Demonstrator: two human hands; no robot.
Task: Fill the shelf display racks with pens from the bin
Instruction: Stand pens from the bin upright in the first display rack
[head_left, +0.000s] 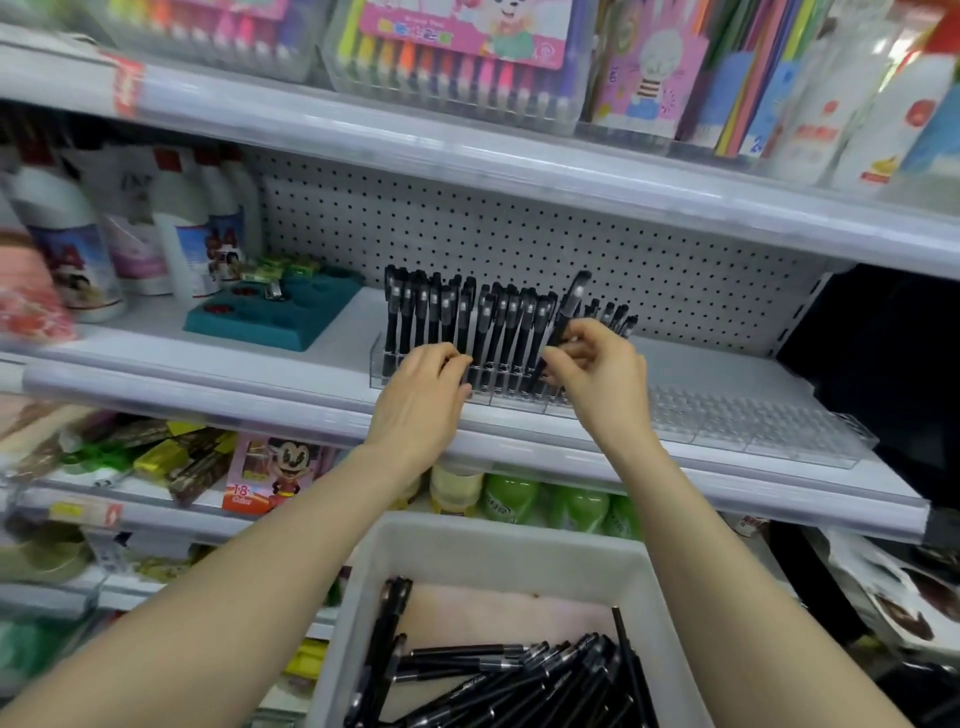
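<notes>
Shelf rack (753, 423) stands half full of upright pens (498, 322) — the right hand (597, 366) pinches a tilted pen (574, 299) over it. Whether the left hand (423, 389), curled at the row, grips anything I can't tell; loose pens (519, 680) lie in the bin (467, 540) below.

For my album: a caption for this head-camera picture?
Right hand holds a tilted black pen at the clear rack; left hand at standing pens; bin below.

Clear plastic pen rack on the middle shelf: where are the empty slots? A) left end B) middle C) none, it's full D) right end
D: upright black pens fill the left part of the clear plastic rack, its right stretch shows only bare slots, and the right hand pinches a tilted black pen where the filled rows end.
</notes>
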